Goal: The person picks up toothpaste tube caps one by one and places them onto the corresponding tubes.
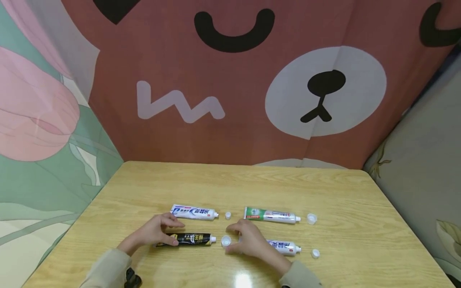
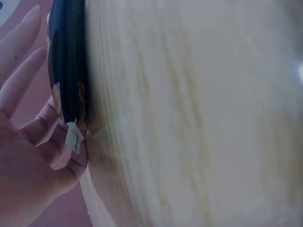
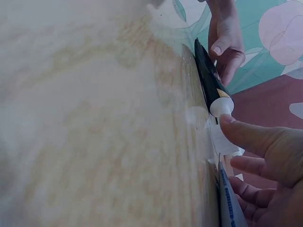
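A black toothpaste tube (image 1: 194, 239) with a white uncapped nozzle lies on the table in the head view. My left hand (image 1: 160, 231) is at its crimped end, thumb over the near side and fingers spread beyond the far side. In the left wrist view those fingers (image 2: 23, 80) are loosely extended beside the tube. Just right of the nozzle lies a white cap (image 1: 226, 241). My right hand (image 1: 248, 239) is around that cap, thumb and forefinger apart on either side. Under the right hand, a white-and-blue tube (image 1: 286, 247) is partly hidden.
Behind lie another white-and-blue tube (image 1: 194, 212) with a small cap (image 1: 228, 215), and a green-and-white tube (image 1: 271, 215) with a larger cap (image 1: 311, 218). A small cap (image 1: 315, 253) sits at right. Printed cloth (image 1: 201, 140) hangs behind the wooden table (image 1: 144, 180).
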`<action>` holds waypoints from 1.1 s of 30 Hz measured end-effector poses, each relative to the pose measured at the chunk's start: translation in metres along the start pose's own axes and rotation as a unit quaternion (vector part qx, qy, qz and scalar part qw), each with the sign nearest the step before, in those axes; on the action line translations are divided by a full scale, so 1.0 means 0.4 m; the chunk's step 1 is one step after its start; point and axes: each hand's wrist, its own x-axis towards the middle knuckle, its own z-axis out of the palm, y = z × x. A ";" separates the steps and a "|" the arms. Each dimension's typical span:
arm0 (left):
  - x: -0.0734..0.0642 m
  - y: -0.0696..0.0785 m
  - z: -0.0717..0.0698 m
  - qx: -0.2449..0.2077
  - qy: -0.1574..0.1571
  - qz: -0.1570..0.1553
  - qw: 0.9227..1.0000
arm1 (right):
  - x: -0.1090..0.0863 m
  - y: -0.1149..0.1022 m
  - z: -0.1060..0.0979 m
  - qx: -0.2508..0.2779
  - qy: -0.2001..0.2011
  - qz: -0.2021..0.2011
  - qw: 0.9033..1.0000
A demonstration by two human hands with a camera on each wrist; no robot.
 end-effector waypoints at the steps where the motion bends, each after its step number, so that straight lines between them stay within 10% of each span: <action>1: 0.000 -0.001 0.001 0.005 -0.002 0.002 1.000 | 0.000 -0.001 0.002 -0.002 0.002 -0.001 1.000; 33: 0.014 0.011 0.019 0.144 -0.009 0.040 0.989 | 0.009 -0.010 0.004 0.006 0.010 -0.014 1.000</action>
